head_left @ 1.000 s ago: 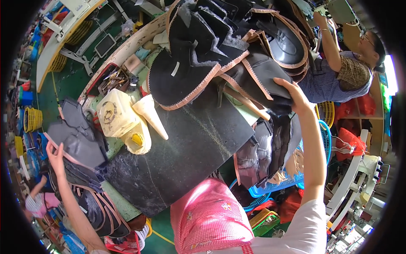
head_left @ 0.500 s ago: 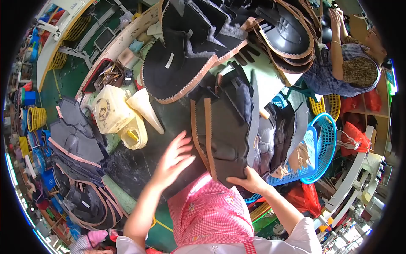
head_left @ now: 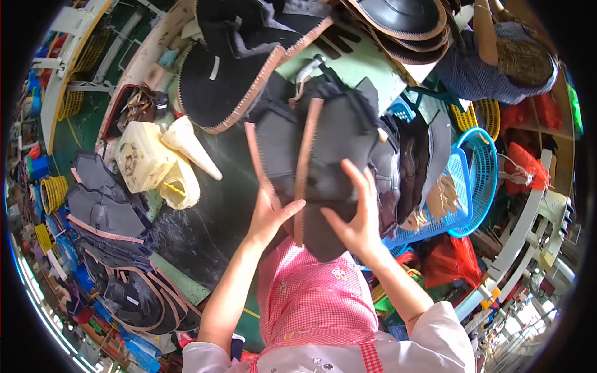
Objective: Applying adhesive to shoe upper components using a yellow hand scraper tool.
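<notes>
Well, head view | dark panels with brown edging (head_left: pixel 336 133) before the apron (head_left: pixel 317 292), at the near side of the desk (head_left: pixel 196 283) | left hand (head_left: pixel 272 217) at their left edge, most fingers hidden, grip I can't tell | right hand (head_left: pixel 360 224) over their right part, fingers wide | cream jug (head_left: pixel 146 158) leftward

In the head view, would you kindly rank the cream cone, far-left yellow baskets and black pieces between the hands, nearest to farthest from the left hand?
1. Black pieces: touching the left hand.
2. Cream cone: to the hand's upper left.
3. Yellow baskets: far left, beyond the table.
</notes>
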A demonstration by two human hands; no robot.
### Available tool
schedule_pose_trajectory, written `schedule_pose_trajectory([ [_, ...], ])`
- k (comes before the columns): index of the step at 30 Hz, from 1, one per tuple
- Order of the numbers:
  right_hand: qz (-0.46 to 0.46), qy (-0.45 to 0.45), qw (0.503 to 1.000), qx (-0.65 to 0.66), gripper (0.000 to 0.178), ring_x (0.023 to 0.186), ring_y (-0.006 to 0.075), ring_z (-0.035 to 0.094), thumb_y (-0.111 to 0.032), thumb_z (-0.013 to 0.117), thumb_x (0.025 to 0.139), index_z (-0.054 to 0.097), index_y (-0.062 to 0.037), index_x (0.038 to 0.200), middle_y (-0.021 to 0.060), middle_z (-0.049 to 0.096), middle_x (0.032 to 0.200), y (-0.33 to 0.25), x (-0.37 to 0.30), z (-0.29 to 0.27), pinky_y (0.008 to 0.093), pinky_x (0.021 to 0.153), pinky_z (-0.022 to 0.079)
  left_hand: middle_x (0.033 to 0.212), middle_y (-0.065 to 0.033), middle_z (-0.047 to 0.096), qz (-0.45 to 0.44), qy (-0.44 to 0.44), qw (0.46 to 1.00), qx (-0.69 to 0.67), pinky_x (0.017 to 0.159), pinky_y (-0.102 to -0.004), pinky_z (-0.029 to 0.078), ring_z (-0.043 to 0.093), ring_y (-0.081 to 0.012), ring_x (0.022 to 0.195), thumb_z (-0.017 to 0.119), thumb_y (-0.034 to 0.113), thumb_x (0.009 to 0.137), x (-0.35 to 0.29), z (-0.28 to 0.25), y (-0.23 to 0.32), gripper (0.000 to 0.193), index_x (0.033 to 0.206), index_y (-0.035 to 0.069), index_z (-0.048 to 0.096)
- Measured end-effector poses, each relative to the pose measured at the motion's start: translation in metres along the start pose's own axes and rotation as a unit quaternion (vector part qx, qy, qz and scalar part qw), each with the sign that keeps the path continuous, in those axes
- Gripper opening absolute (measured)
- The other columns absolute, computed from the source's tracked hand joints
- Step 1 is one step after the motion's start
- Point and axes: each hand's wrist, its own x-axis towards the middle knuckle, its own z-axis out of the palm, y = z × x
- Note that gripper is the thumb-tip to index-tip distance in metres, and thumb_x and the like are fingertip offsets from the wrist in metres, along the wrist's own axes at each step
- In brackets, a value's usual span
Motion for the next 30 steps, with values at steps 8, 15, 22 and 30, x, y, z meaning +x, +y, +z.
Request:
schedule_pose_trajectory([
  [8, 0.219, 0.131, 0.868, 0.427, 0.026, 0.103, 0.0131, 0.055, -0.001, 0.052, 0.09, 0.05, -0.0051, 0.115, 0.0066, 0.056, 0.12, 0.05, -0.024, 0.011, 0.0297, 0.089, 0.047, 0.128, -0.0091, 0.054, -0.033, 0.091, 0.993, -0.069, 0.102, -0.0344, 0.042, 0.053, -0.0196, 0.119, 0.067, 0.0, 0.084, -0.004, -0.033, -0.001, 0.062, 0.139, 0.004, 0.038],
  [15, 0.266, 0.031, 0.894, 0.36, 0.046, 0.108, 0.014, 0.056, 0.003, 0.057, 0.086, 0.046, -0.0056, 0.129, 0.0094, 0.053, 0.125, 0.076, -0.045, 0.043, 0.0301, 0.093, 0.047, 0.128, -0.0094, 0.055, -0.07, 0.096, 0.988, -0.099, 0.101, -0.0336, 0.043, 0.054, -0.0192, 0.117, 0.066, 0.002, 0.086, -0.003, -0.039, -0.003, 0.06, 0.14, 0.004, 0.038],
  [22, 0.357, -0.036, 0.779, 0.514, 0.014, 0.077, 0.0135, 0.066, -0.007, 0.066, 0.09, 0.066, 0.0005, 0.101, 0.0054, 0.069, 0.086, 0.121, -0.096, 0.082, 0.0285, 0.074, 0.056, 0.123, -0.0104, 0.058, -0.073, 0.111, 0.985, -0.109, 0.094, -0.0334, 0.048, 0.058, -0.0201, 0.11, 0.063, 0.003, 0.088, -0.005, -0.039, -0.001, 0.055, 0.137, 0.003, 0.04],
  [30, 0.224, -0.002, 0.886, 0.405, 0.037, 0.114, 0.0188, 0.056, -0.003, 0.052, 0.086, 0.056, -0.0037, 0.123, 0.0106, 0.059, 0.124, 0.084, -0.075, 0.025, 0.0316, 0.098, 0.042, 0.121, -0.0091, 0.058, -0.009, 0.078, 0.991, -0.111, 0.096, -0.0327, 0.047, 0.058, -0.0189, 0.112, 0.067, -0.003, 0.084, -0.006, -0.028, -0.007, 0.055, 0.132, 0.005, 0.044],
])
